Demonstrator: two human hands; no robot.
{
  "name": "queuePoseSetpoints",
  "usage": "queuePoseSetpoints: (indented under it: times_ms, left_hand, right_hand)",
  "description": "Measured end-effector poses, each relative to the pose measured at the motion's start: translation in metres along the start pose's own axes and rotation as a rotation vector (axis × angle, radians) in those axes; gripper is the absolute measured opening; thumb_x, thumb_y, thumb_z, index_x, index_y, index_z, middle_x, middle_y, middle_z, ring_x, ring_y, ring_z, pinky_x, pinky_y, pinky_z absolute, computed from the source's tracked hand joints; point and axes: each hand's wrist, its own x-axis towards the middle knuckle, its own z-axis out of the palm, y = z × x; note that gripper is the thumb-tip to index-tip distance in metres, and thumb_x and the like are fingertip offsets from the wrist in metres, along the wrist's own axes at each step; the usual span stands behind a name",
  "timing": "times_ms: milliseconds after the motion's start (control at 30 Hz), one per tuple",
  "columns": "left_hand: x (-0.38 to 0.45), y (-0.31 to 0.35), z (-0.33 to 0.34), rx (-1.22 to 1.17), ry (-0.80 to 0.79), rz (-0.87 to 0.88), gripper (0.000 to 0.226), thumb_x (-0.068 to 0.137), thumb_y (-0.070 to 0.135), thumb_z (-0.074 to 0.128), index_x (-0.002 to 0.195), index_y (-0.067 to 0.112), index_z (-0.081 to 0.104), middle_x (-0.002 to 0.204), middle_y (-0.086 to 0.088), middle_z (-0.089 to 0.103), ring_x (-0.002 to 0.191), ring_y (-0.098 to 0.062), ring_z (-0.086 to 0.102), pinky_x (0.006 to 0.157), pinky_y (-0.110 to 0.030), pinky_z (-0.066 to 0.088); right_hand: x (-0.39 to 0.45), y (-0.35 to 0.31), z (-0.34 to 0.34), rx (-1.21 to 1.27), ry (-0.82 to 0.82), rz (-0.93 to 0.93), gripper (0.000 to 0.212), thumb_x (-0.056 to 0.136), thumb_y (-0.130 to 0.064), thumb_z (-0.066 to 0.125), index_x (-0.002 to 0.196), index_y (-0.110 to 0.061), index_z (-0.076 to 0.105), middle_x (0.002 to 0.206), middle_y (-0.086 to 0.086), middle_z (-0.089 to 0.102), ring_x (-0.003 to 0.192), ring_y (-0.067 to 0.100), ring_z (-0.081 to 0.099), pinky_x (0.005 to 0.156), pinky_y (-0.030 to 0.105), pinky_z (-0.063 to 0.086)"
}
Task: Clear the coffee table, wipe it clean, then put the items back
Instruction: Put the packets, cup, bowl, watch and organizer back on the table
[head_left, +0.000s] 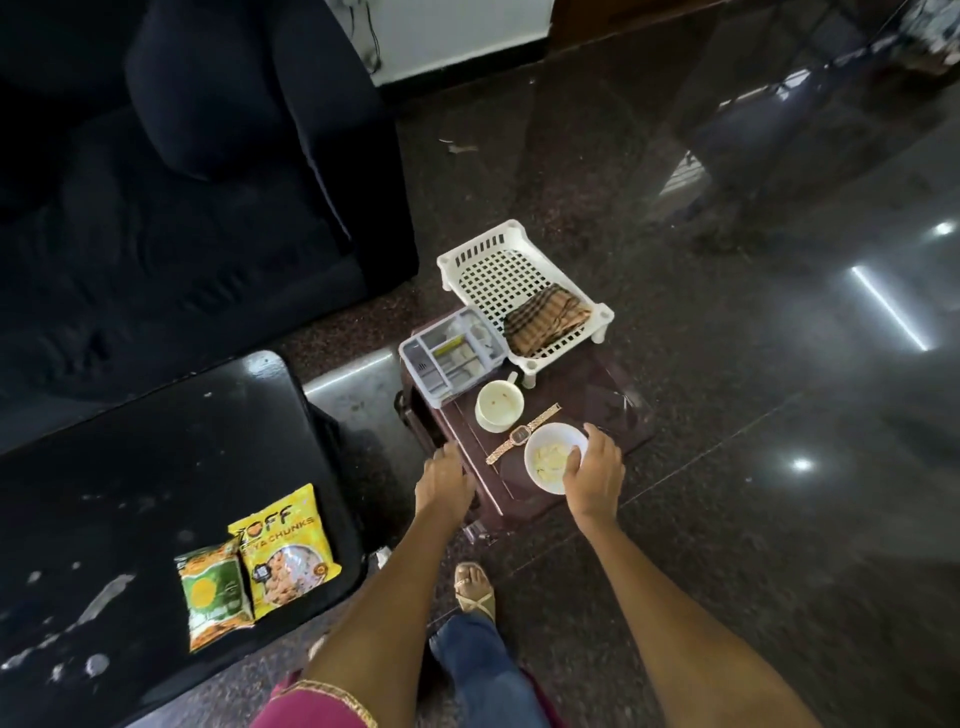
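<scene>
Over on the stool (582, 395) our right hand (592, 470) grips the bowl (545, 457) (snacks (260, 566) wait on the worktop (130, 467)); left hand (445, 478) hangs loose, empty.

A dark sofa (171, 171) fills the upper left, standing on a polished dark granite floor (727, 519) that mirrors ceiling lights. A small scrap of debris (460, 148) lies on the floor beyond the sofa's corner. A white wall (457, 36) shows at the top.
</scene>
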Motion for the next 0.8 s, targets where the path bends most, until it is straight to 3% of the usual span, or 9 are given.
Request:
queuePoseSetpoints:
  times_ms: [133, 333, 433, 567, 667, 800]
  left_hand:
    - [0.018, 0.025, 0.001, -0.065, 0.075, -0.002, 0.078, 0.088, 0.022, 0.059, 0.148, 0.008, 0.012, 0.151, -0.013, 0.026, 0.138, -0.029, 0.03, 0.108, -0.042, 0.036]
    - [0.05, 0.054, -0.001, -0.008, 0.146, 0.163, 0.09, 0.08, 0.03, 0.07, 0.147, 0.01, 0.014, 0.149, -0.011, 0.027, 0.137, -0.029, 0.03, 0.107, -0.042, 0.036]
    - [0.062, 0.066, 0.003, 0.097, 0.112, 0.192, 0.091, 0.08, 0.027, 0.071, 0.147, 0.007, 0.013, 0.15, -0.011, 0.024, 0.139, -0.028, 0.027, 0.108, -0.04, 0.035]
    - [0.063, 0.069, 0.009, 0.241, 0.219, 0.239, 0.078, 0.078, 0.029, 0.072, 0.137, 0.003, 0.028, 0.135, -0.012, 0.036, 0.128, -0.026, 0.037, 0.103, -0.033, 0.04]
    - [0.048, 0.056, 0.012, 0.183, 0.27, 0.281, 0.076, 0.076, 0.031, 0.073, 0.134, 0.003, 0.033, 0.13, -0.011, 0.04, 0.12, -0.026, 0.042, 0.095, -0.035, 0.046]
    - [0.009, 0.019, 0.013, 0.05, 0.236, 0.256, 0.073, 0.074, 0.018, 0.072, 0.136, 0.006, 0.034, 0.132, -0.01, 0.039, 0.122, -0.028, 0.04, 0.09, -0.038, 0.051]
  right_hand:
    - [0.008, 0.012, 0.0, 0.074, -0.115, 0.216, 0.044, 0.09, -0.007, 0.052, 0.132, 0.001, 0.044, 0.125, 0.025, 0.052, 0.118, 0.041, 0.046, 0.093, 0.047, 0.041]
    - [0.014, 0.022, 0.014, 0.136, -0.234, 0.398, 0.036, 0.093, -0.006, 0.044, 0.128, 0.0, 0.045, 0.119, 0.028, 0.057, 0.11, 0.043, 0.055, 0.087, 0.047, 0.045]
    - [0.015, 0.028, 0.017, 0.137, -0.247, 0.361, 0.027, 0.09, -0.001, 0.042, 0.115, 0.004, 0.051, 0.11, 0.03, 0.06, 0.102, 0.045, 0.057, 0.081, 0.048, 0.047]
    - [0.01, 0.033, 0.012, 0.127, -0.176, 0.28, 0.025, 0.089, 0.002, 0.043, 0.112, 0.005, 0.053, 0.106, 0.029, 0.06, 0.099, 0.044, 0.057, 0.079, 0.047, 0.046]
    - [-0.007, 0.033, 0.006, 0.118, -0.149, 0.199, 0.023, 0.091, 0.001, 0.045, 0.111, 0.005, 0.055, 0.105, 0.028, 0.062, 0.098, 0.042, 0.058, 0.079, 0.045, 0.047]
    - [-0.033, 0.024, 0.007, 0.034, -0.23, 0.073, 0.024, 0.093, -0.004, 0.047, 0.114, 0.002, 0.057, 0.107, 0.022, 0.064, 0.099, 0.038, 0.061, 0.081, 0.045, 0.051]
